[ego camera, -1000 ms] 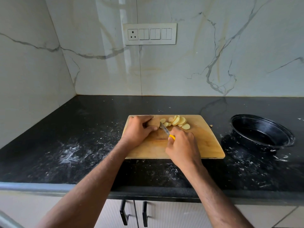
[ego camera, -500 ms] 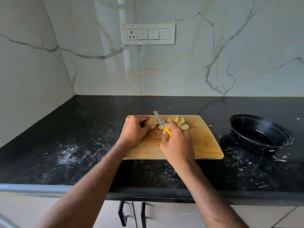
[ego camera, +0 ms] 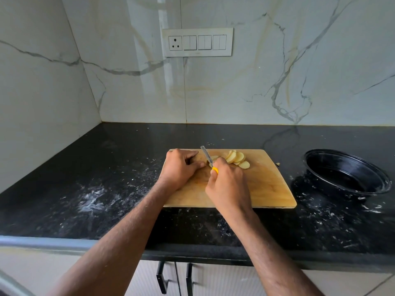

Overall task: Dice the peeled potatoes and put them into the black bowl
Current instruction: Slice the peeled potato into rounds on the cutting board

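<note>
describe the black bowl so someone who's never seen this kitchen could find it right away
Start at the dark stone countertop below the marble wall. A wooden cutting board lies near its middle; look to the right of the board, across a gap of bare counter. There stands the black bowl, round, wide and glossy, with no potato visible inside: the only container on the counter.

A black stone counter carries a wooden cutting board and a black bowl.
</note>
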### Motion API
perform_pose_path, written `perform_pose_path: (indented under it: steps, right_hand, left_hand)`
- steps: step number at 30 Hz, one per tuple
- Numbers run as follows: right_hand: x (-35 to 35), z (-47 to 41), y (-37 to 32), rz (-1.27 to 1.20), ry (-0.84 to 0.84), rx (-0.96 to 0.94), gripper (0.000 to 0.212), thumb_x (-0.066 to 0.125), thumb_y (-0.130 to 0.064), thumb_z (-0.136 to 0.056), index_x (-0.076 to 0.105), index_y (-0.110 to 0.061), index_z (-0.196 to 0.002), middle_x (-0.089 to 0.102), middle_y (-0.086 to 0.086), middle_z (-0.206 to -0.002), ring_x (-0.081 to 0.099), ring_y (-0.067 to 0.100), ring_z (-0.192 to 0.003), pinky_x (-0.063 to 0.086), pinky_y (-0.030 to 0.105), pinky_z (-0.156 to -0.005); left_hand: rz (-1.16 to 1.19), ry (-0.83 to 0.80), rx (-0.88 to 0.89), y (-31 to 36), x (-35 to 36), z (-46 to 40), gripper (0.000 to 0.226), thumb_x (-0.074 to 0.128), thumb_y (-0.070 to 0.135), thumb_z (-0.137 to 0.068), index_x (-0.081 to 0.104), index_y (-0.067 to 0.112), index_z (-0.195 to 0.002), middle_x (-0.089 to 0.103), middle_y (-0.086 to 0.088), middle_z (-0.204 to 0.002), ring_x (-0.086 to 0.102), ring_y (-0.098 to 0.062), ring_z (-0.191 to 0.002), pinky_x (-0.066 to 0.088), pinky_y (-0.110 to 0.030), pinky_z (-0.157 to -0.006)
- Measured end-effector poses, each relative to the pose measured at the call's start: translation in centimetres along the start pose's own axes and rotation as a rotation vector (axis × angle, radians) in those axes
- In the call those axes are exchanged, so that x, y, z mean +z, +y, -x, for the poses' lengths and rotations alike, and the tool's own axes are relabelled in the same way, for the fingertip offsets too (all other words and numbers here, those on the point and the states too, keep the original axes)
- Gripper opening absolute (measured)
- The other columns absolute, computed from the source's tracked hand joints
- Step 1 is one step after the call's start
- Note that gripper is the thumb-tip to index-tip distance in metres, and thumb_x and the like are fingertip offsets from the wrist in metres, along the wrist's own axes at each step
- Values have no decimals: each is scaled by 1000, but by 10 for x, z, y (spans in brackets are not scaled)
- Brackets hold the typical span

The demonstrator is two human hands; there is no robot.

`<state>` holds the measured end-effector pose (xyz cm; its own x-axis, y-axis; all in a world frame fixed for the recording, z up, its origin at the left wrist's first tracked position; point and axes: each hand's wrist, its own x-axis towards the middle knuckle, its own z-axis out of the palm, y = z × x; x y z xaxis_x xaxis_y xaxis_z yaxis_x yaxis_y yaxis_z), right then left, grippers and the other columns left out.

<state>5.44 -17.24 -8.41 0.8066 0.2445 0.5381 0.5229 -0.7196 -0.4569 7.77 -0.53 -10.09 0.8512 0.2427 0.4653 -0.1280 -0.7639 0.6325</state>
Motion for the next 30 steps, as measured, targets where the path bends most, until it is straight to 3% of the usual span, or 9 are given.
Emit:
perform_pose_path:
  steps: [2, 6, 9, 10, 12, 15, 21, 26, 30]
  right_hand:
    - [0, -2, 0, 7, -17, 15, 18, 55, -14, -94, 63, -13, -111, 68, 8, -85, 44, 17, -68, 30, 22, -55]
    - [0, -5, -2, 30, -53, 8, 17, 54, -14, -94, 61, -14, -110, 68, 8, -87, 51, 19, -73, 32, 25, -56]
    - [1, -9, -3, 34, -87, 15, 16, 55, -13, -95, 61, -14, -111, 67, 6, -92, 53, 17, -75, 29, 18, -48]
    - [3, -11, -3, 36, -91, 19, 17, 55, -13, -95, 61, -13, -111, 67, 6, -93, 56, 18, -77, 35, 18, -49]
    - [8, -15, -5, 30, -89, 24, 17, 56, -14, -94, 63, -12, -109, 69, 8, -94, 64, 23, -84, 49, 27, -58]
    - [16, -23, -6, 5, -89, 46, 14, 57, -15, -93, 64, -12, -105, 69, 8, -94, 64, 23, -85, 56, 34, -65]
    - [23, -27, -8, 13, -139, 77, 15, 58, -16, -94, 62, -14, -108, 66, 7, -98, 55, 17, -80, 41, 25, -59]
    - [16, -19, -7, 46, -204, 62, 21, 58, -13, -92, 62, -12, -113, 65, 9, -105, 52, 19, -85, 38, 27, -63]
    - [11, -8, -7, 46, -244, 66, 26, 59, -12, -91, 62, -12, -117, 64, 8, -107, 57, 21, -93, 41, 29, -65]
  left_hand:
    - [3, -12, 4, -1, 0, -1, 25, 81, 28, -83, 68, 16, -65, 61, -1, -57, 38, -8, -51, 33, -24, -51]
    - [-2, -18, 0, -4, 1, -3, 13, 80, 30, -84, 76, 20, -76, 66, 5, -60, 46, -6, -53, 40, -23, -54]
    - [-10, -26, 0, -5, 3, -2, 14, 79, 31, -84, 79, 20, -92, 74, 1, -76, 66, -18, -73, 55, -33, -70]
    - [1, -30, -7, -4, 3, -2, 15, 80, 29, -84, 80, 20, -96, 76, 0, -82, 68, -19, -79, 56, -34, -76]
    - [20, -32, -15, -1, 2, 0, 23, 80, 25, -85, 79, 19, -107, 77, 4, -88, 67, -17, -82, 55, -28, -79]
    - [30, -24, -14, 2, 1, 0, 35, 80, 20, -85, 74, 14, -118, 77, 3, -100, 66, -10, -88, 52, -22, -86]
    - [-16, -13, -2, -2, 3, -2, 23, 78, 21, -84, 79, 19, -107, 76, 2, -83, 52, -1, -67, 51, -24, -78]
    - [-31, -25, -34, 1, 3, 0, 14, 76, 27, -83, 78, 18, -95, 74, 3, -77, 67, -16, -79, 57, -35, -79]
    - [-53, -7, -48, 2, 2, 0, 15, 78, 31, -82, 79, 21, -93, 73, 7, -72, 67, -13, -75, 57, -33, -75]
